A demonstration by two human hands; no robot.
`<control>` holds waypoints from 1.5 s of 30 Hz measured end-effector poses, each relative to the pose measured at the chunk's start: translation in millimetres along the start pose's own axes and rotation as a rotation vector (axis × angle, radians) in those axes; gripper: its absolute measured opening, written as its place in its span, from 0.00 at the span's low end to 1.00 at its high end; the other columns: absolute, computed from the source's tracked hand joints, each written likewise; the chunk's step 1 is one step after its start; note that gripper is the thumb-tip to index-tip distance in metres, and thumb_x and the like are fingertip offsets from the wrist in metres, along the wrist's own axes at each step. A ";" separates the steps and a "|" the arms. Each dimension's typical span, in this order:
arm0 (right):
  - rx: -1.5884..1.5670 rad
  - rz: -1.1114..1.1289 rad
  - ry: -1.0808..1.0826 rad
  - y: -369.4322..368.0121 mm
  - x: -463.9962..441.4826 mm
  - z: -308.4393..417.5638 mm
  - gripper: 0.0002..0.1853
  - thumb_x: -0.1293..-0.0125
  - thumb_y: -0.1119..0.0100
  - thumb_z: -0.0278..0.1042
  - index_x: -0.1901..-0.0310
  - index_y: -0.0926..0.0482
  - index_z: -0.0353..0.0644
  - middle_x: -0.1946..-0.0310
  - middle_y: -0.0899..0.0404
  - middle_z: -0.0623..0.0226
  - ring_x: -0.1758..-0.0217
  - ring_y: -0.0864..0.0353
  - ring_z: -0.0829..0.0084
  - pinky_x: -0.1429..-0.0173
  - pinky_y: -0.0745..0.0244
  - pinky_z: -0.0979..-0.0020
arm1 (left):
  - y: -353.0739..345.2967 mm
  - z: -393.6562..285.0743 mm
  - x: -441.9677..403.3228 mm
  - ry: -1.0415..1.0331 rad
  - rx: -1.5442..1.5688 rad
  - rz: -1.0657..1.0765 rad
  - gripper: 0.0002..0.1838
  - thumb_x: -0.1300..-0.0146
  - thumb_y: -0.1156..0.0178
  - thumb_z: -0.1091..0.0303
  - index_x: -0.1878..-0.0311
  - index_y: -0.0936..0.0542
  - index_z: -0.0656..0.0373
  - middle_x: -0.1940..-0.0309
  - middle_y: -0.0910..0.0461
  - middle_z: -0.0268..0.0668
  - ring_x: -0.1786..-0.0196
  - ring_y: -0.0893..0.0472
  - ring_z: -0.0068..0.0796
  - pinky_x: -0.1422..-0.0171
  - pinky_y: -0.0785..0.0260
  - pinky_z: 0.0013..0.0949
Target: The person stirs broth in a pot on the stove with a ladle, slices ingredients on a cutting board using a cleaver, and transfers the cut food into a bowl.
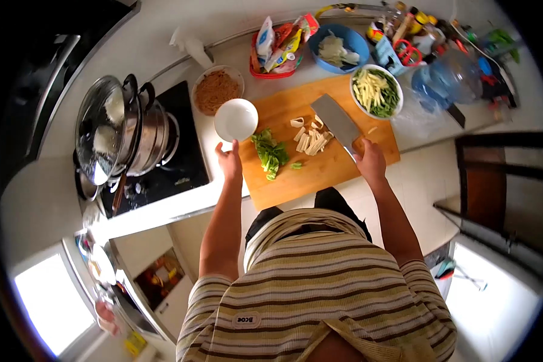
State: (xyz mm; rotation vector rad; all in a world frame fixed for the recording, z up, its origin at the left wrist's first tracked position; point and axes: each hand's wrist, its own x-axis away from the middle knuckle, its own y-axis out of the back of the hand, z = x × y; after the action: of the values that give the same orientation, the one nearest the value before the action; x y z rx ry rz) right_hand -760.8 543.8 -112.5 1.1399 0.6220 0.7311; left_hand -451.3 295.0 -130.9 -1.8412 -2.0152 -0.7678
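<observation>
Beyond left hand (pixel 229 160): white bowl (pixel 236 120), grasped by near rim, likely keeping fingers outside. Right hand (pixel 371 160) grasping cleaver (pixel 335 121) by handle, apparently clear of edge. Between hands: greens (pixel 270 154), pale strips (pixel 314 143) on cutting board (pixel 301 182), presumably shielding counter (pixel 413 137).

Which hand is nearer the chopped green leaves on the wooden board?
Left hand, just left of the leaves with the round white bowl; right hand is farther off, right of them, gripping the metal cleaver.
</observation>
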 end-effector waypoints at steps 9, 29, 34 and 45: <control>0.000 0.344 0.354 -14.0 -41.7 -20.3 0.42 0.54 0.28 0.46 0.38 0.38 0.45 0.64 0.21 0.58 0.61 0.20 0.54 0.58 0.27 0.56 | -43.7 9.1 95.5 -1.000 -1.014 0.128 0.39 0.58 0.27 0.59 0.39 0.30 0.52 0.37 0.39 0.48 0.35 0.40 0.52 0.32 0.46 0.50; -0.834 0.421 -0.135 -10.0 77.3 59.8 0.07 0.42 0.43 0.26 0.71 0.30 0.33 0.87 0.35 0.58 0.86 0.34 0.69 0.79 0.40 0.68 | -31.9 33.5 68.6 -1.124 -1.001 0.407 0.41 0.59 0.30 0.45 0.39 0.28 0.50 0.35 0.41 0.49 0.37 0.40 0.54 0.33 0.46 0.52; -0.740 0.379 -0.117 -25.2 91.6 63.9 0.06 0.41 0.43 0.26 0.68 0.29 0.33 0.87 0.32 0.59 0.86 0.31 0.71 0.79 0.37 0.70 | -27.5 33.9 74.8 -1.123 -1.033 0.350 0.45 0.61 0.30 0.43 0.36 0.31 0.46 0.30 0.50 0.50 0.33 0.47 0.63 0.32 0.51 0.58; -0.823 0.477 -0.249 -23.7 97.3 80.6 0.05 0.37 0.46 0.28 0.66 0.27 0.35 0.85 0.29 0.69 0.85 0.27 0.80 0.80 0.32 0.75 | -40.3 41.3 75.2 -1.089 -1.032 0.329 0.43 0.62 0.30 0.43 0.37 0.30 0.37 0.29 0.50 0.48 0.31 0.51 0.65 0.32 0.58 0.67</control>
State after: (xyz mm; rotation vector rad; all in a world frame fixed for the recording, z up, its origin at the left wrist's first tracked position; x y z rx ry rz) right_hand -634.6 568.0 -117.6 0.5796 -0.1897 1.0922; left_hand -495.4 379.0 -129.7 -3.7017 -1.7322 -0.8741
